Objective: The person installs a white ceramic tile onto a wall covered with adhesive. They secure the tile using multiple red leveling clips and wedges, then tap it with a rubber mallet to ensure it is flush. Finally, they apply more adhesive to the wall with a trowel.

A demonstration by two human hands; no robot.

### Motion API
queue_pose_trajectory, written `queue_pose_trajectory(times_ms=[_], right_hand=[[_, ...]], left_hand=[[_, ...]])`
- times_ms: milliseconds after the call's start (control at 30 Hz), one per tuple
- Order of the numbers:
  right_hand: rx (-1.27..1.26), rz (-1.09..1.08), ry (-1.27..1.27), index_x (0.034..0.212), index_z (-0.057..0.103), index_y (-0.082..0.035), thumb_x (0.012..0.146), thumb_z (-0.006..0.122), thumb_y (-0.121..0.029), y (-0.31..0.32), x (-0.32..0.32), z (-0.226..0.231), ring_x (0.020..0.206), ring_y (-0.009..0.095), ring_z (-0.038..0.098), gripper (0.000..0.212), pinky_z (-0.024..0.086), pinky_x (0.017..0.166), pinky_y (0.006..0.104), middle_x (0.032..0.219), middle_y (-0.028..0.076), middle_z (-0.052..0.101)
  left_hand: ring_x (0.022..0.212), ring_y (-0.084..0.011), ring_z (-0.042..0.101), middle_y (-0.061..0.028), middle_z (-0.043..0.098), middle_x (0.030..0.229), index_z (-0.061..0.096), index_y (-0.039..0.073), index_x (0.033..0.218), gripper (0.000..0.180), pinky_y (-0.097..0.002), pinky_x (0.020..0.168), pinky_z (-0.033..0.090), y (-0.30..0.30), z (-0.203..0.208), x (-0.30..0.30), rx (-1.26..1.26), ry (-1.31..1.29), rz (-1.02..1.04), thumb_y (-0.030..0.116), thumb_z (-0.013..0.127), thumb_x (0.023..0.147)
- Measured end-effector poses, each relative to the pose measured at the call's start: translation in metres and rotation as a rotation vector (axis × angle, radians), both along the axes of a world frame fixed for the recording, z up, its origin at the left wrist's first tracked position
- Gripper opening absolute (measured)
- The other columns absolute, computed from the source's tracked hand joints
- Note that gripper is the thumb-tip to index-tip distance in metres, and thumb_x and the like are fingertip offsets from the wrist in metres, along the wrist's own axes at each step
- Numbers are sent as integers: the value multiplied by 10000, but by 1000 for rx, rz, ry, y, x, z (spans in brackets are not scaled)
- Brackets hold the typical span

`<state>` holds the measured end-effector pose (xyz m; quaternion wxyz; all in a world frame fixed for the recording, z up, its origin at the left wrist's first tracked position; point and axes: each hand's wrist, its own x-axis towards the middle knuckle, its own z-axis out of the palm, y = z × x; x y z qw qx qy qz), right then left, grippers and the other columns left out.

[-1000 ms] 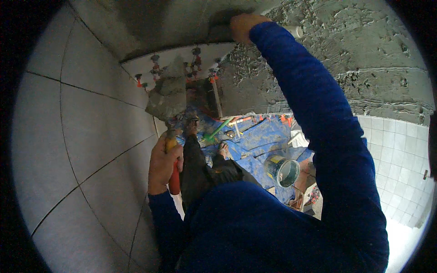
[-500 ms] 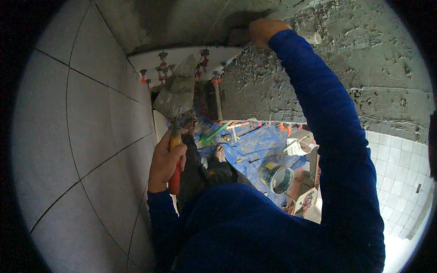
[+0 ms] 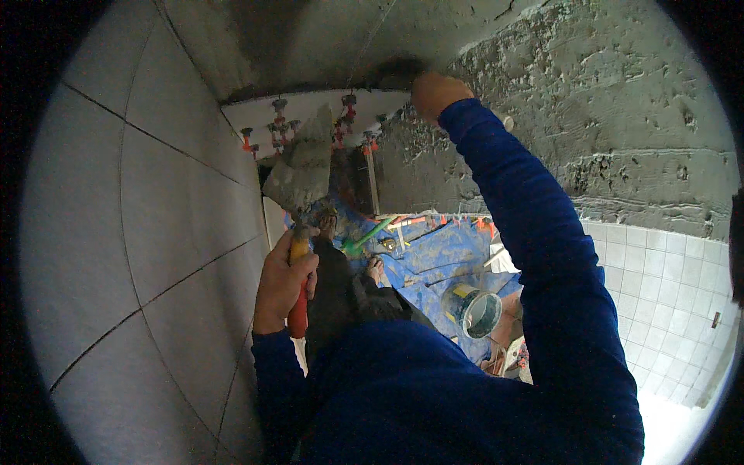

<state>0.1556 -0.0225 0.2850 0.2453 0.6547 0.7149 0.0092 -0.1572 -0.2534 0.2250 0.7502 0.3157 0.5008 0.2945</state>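
Observation:
My left hand (image 3: 285, 280) is closed round the yellow and red handle of a trowel (image 3: 298, 172). Its broad grey blade, smeared with mortar, points away from me beside the tiled wall. Up at the far side, my right hand (image 3: 438, 94) is closed against the rough mortar-coated wall (image 3: 620, 108). What it grips is mostly hidden by the hand and sleeve. A pale rounded end (image 3: 508, 122) sticks out beyond the right wrist.
Large grey tiles (image 3: 186, 225) cover the wall at my left. Red and black clips (image 3: 349, 112) stand along a pale tile edge ahead. Below lie a blue sheet (image 3: 434, 252), a green-handled tool (image 3: 370, 238) and a bucket (image 3: 477, 310). Small white tiles (image 3: 666, 287) are at the right.
My right hand has moved nearer and slightly left along the mortar surface, and the pale end has shifted with it. My left hand holds the trowel in nearly the same place.

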Motion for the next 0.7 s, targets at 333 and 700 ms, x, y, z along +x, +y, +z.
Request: queue_pose_trajectory(times_ms=[333,700], right_hand=[[-31,120,-24,1115,745,-52,945,539,-194,27,-25,24,1038,404,725,303,589,884,527,1128,218,734],[135,266,-28,1158,682,-58,935,579,-252,31,18,42,1045,416,705,313,580,896,533,1154,218,716]], left_hand=[[538,-96,521,-10,552,693,547,26,1358,438,-277,507,442,13,9,-13,12,110,4,108,630,936],[551,-100,529,-25,572,736,539,18,1362,428,-280,494,449,16,12,-28,28,214,35,122,628,957]])
